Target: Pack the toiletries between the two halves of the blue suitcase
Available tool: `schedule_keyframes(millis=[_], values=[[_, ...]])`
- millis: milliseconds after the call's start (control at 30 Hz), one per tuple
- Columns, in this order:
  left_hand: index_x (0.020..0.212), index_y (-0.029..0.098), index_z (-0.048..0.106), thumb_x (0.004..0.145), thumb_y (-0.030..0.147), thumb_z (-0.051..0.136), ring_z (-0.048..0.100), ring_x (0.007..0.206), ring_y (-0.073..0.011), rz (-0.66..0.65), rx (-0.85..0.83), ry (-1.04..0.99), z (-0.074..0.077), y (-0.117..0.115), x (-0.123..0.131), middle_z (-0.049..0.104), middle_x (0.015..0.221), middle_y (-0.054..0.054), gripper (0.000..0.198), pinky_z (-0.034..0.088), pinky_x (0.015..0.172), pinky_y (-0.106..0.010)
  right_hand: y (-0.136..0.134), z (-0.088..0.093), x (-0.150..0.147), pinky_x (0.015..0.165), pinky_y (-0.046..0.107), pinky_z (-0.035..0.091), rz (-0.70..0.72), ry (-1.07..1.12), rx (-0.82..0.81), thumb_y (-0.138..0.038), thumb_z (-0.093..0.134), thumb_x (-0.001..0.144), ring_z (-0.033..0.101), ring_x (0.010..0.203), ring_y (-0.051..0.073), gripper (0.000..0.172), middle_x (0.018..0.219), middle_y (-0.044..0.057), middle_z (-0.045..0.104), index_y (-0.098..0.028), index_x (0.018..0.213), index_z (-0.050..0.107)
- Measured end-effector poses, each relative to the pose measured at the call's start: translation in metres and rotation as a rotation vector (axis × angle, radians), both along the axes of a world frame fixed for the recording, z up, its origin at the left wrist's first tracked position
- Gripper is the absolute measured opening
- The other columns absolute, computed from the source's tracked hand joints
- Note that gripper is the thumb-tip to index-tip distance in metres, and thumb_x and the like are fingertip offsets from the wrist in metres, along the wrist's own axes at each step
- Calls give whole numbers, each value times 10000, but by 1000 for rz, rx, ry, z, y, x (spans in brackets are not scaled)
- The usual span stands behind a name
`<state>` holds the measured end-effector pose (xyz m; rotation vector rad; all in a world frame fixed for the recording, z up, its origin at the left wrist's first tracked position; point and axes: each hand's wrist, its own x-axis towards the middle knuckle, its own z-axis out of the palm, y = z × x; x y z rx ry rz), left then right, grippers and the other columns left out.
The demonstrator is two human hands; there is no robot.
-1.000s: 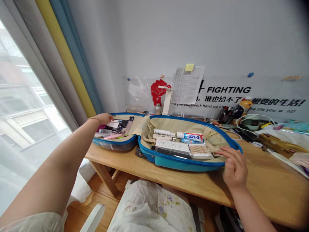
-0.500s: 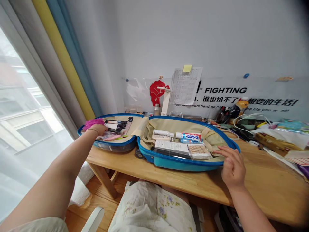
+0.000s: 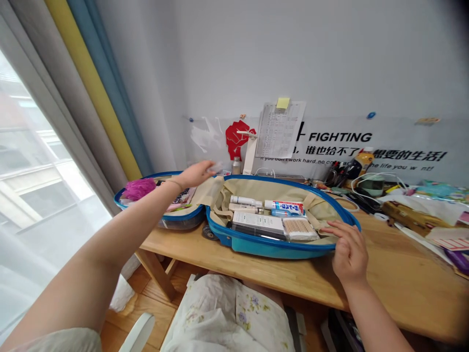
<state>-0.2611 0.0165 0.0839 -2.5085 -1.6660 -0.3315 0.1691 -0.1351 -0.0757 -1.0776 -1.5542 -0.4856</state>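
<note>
A blue suitcase [image 3: 286, 253] lies spread open on the wooden desk, its two halves side by side. Over the back edge of the left half, my left hand [image 3: 200, 172] has its fingers closed on a small clear plastic item [image 3: 216, 167], blurred and partly hidden. My right hand [image 3: 350, 252] rests at the right rim, fingers stretched over the edge and holding nothing. A purple bath puff [image 3: 139, 189] sits in the left half. The right half contains a toothpaste box [image 3: 284, 205], a white box [image 3: 258, 221], a pack of cotton swabs [image 3: 300, 229] and a white tube [image 3: 245, 201].
Behind the suitcase stand a white desk lamp [image 3: 250, 154] and a small metallic bottle [image 3: 236, 166]. Pens, cables, an orange-yellow bottle [image 3: 365, 159] and a brown case [image 3: 406, 215] crowd the right of the desk [image 3: 388, 274]. Curtains [image 3: 88, 98] hang at the left.
My left hand has left the purple puff and items in the left half and moved right and back, with a clear item now at its fingers. My right hand stays at the rim.
</note>
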Motion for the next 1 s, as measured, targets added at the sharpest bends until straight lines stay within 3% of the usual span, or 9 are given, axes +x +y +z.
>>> schedule_keyframes(millis=[167, 300, 600, 800, 1000], values=[[1326, 230, 568, 956, 356, 493, 608, 1169, -218, -239, -201, 113, -24, 3, 86, 637, 1329, -66, 397, 453, 1014, -304, 0, -2, 1, 1030, 506, 413, 5, -6, 10, -398, 313, 986, 657, 1045, 261, 447, 996, 101, 721, -204, 882, 702], [1236, 232, 640, 900, 356, 560, 625, 1152, -228, -312, -310, 205, -43, 2, 112, 667, 1281, -61, 367, 462, 980, -282, -1, -2, 2, 1037, 501, 409, 33, -19, 18, -350, 343, 979, 654, 1063, 258, 392, 1016, 97, 721, -210, 916, 703], [1316, 202, 560, 869, 359, 608, 621, 1143, -233, -283, -336, 228, -53, 5, 111, 630, 1304, -97, 477, 460, 974, -289, -1, 0, -1, 1036, 501, 418, 14, -16, 23, -362, 328, 980, 663, 1045, 259, 413, 989, 97, 724, -207, 895, 702], [1259, 208, 613, 867, 338, 622, 628, 1114, -222, -273, -316, 195, -54, 5, 109, 659, 1261, -74, 414, 474, 953, -287, 1, -2, 3, 1029, 493, 426, 3, -28, 18, -352, 346, 963, 679, 1028, 269, 392, 987, 99, 729, -221, 882, 707], [1251, 252, 650, 952, 321, 539, 593, 1169, -179, -267, -221, 112, -40, 1, 92, 648, 1305, -18, 326, 434, 1008, -229, 3, -2, 6, 1014, 493, 433, 17, -68, 60, -294, 356, 952, 681, 1022, 268, 363, 990, 96, 731, -210, 894, 705]])
